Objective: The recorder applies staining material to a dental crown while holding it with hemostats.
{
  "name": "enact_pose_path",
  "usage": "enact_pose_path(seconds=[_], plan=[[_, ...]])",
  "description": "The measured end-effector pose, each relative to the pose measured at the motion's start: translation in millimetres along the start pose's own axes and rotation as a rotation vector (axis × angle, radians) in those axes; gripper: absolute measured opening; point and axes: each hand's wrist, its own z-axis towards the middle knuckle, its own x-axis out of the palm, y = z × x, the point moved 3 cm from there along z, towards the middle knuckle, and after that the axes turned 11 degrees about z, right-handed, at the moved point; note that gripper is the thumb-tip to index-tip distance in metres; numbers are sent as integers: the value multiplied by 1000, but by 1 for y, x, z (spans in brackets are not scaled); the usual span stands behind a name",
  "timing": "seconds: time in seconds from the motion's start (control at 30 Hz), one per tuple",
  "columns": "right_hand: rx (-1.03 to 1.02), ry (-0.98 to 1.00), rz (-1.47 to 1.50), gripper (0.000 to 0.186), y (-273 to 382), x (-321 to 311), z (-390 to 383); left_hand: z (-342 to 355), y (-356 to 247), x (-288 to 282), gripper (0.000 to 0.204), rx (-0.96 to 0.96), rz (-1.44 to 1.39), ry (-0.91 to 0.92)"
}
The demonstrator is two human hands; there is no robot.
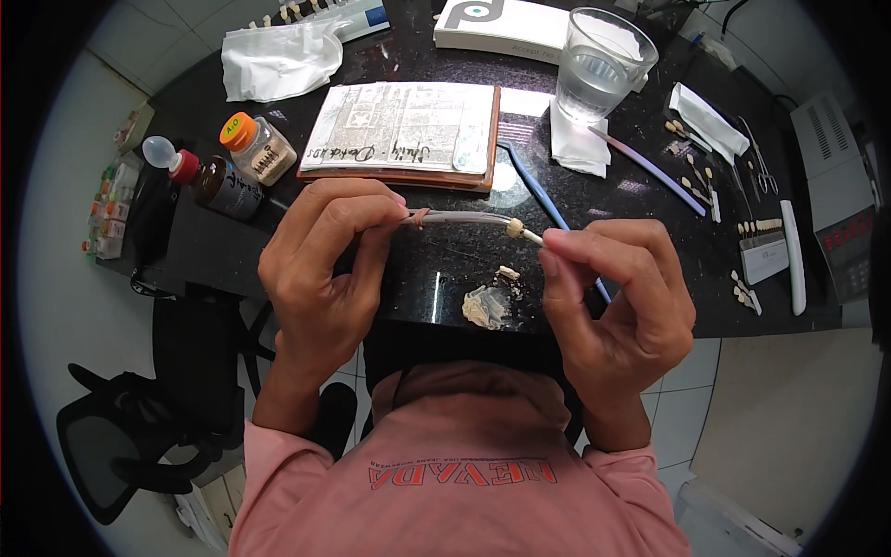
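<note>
My left hand (325, 255) pinches a slim grey instrument (455, 217) with something pinkish near my fingertips. Its far end meets a small cream, tooth-like piece (514, 227) on a thin white stick (533, 237), gripped between my right thumb and fingers; my right hand (622, 302) is closed around it. Below them on the black tabletop (418, 278) lie crumpled translucent material (485, 306) and a small cream fragment (508, 273). A blue handled tool (534, 186) runs behind my right hand, partly hidden.
Behind are a booklet (399, 125), orange-capped jar (266, 153), brown bottle (225, 186), glass of water (599, 74) on tissue, white box (497, 32) and crumpled paper (274, 65). Right: purple tool (650, 174), tooth tabs (761, 237), grey machine (826, 176). Lower left: chair (102, 436).
</note>
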Motion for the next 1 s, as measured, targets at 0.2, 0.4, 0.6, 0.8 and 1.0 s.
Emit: enact_pose_path(seconds=[0.2, 0.4, 0.6, 0.8, 1.0], plan=[[-3, 12, -12, 24, -1, 1, 0, -1, 1, 0, 17, 30, 26, -3], [0, 26, -37, 25, 2, 0, 2, 0, 0, 0, 18, 68, 64, -13], [8, 48, -75, 24, 7, 1, 5, -2, 0, 0, 21, 89, 98, -15], [37, 46, -70, 22, 5, 1, 10, 2, -2, -1, 21, 80, 173, 57], [29, 100, -116, 20, 4, 0, 12, 2, -2, 0, 20, 54, 186, 92]])
